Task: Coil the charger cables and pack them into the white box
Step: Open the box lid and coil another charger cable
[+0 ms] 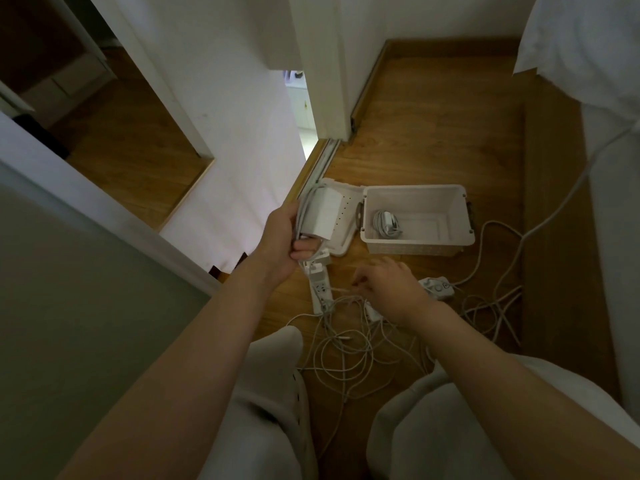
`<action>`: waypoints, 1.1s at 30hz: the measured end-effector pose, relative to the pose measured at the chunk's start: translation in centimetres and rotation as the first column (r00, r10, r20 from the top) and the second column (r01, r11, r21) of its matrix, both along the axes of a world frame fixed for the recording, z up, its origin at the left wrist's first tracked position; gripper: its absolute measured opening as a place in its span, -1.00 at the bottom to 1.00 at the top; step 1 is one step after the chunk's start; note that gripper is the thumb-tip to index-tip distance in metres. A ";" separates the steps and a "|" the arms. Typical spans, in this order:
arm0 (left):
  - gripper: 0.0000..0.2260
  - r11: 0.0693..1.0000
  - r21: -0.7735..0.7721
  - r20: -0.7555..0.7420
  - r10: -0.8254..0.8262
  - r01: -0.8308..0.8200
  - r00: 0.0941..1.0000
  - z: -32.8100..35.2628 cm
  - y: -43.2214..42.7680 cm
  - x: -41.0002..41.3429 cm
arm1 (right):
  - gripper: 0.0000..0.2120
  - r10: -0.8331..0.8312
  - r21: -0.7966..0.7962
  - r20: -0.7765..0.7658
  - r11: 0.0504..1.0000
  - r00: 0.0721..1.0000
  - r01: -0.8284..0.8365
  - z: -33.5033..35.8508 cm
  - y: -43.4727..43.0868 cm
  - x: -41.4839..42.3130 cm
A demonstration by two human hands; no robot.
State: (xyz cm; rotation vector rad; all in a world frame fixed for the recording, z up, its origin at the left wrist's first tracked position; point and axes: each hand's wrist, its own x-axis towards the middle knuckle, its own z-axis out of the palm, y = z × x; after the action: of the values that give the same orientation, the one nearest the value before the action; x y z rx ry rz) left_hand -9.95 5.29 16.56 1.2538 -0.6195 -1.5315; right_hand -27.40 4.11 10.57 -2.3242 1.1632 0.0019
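The box point(412, 186) sits open, beyond and to the right of both hands, with one coiled charger point(386, 221) inside. Loose cables point(346, 344) sprawl by the knees. The left hand point(280, 237) grips a brick point(320, 214) and its loops. The right hand point(388, 289), lower and nearer the tangle, seems to pinch a strand point(341, 289) running leftward.

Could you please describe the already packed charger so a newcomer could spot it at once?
Find the open white box on the wooden floor. The coiled charger lies inside, at its left end. Nothing else is in the box; other cables sprawl outside.
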 end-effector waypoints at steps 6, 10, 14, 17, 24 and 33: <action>-0.57 0.999 -0.001 0.190 0.040 -0.040 0.981 -0.5 -0.1 -2.5 | -0.49 0.020 -0.012 0.355 1.000 0.935 -0.016 0.1 2.2 1.8; -0.57 0.996 -0.051 0.101 0.073 -0.068 0.992 -0.3 -0.4 -2.8 | -0.51 0.013 0.192 0.288 0.979 0.958 -0.071 -0.1 2.8 1.7; -0.67 0.987 -0.083 -0.052 0.131 -0.135 0.990 0.2 -0.3 -2.1 | -0.54 0.047 0.355 0.204 0.927 0.978 -0.118 0.1 2.7 1.2; -0.69 0.976 -0.074 -0.186 0.189 -0.206 0.964 0.4 -0.1 -1.9 | -0.31 -0.009 0.275 0.263 0.959 0.965 -0.067 -0.3 3.1 1.9; -0.71 0.961 -0.089 -0.288 0.227 -0.262 0.930 0.8 0.0 -2.2 | -0.57 -0.141 0.429 0.289 0.903 0.947 0.003 -0.7 3.4 2.5; -0.69 0.947 -0.149 -0.165 0.258 -0.283 0.952 1.0 -0.2 0.4 | -0.58 0.034 0.188 -0.064 0.982 0.997 -0.021 -0.4 0.1 -0.5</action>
State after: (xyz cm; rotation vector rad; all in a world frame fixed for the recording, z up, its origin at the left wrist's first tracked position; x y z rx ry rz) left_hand -9.56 5.09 17.52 1.0405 -0.4535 -1.2964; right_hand -27.93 4.19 10.21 -2.1879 1.1126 0.1924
